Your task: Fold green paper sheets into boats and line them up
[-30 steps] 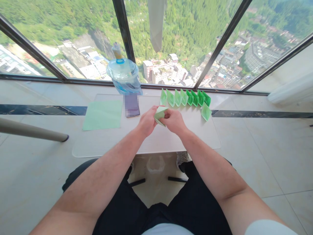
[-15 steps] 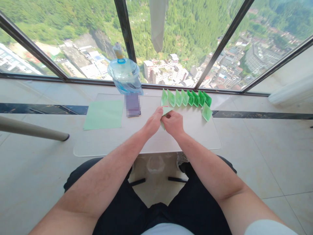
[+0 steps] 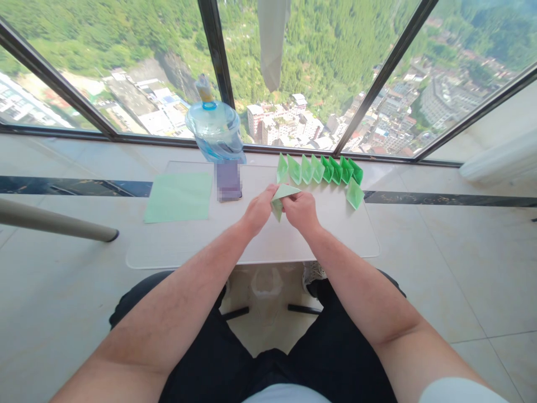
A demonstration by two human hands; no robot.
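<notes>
Risk was judged to lie chiefly in the grip: the folded paper [image 3: 282, 197], pale green and partly opened, was held in the air just above the worktop [image 3: 260, 246] with no surface behind it. A crease pressed there could run off line, and the thin sheet could tear at its lower point if the two hands pulled against each other. A slip would likely send it forward into the row of green folds [image 3: 319, 169] standing just beyond the hands (each upright and close to its neighbour), and one knock could topple several. A single fold [image 3: 354, 193] stood apart, in front of the row's right end. The left hand [image 3: 258, 211] had its fingers [image 3: 268, 197] closed together in a pinch on the paper's left side. The right hand [image 3: 300, 211] had its fingers [image 3: 291, 202] likewise clamped on the right side, knuckles curled over it. Neither hand touched anything else. A flat green sheet [image 3: 178, 197] and a water bottle [image 3: 215, 130] lay well to the left, out of reach of any such mishap.
</notes>
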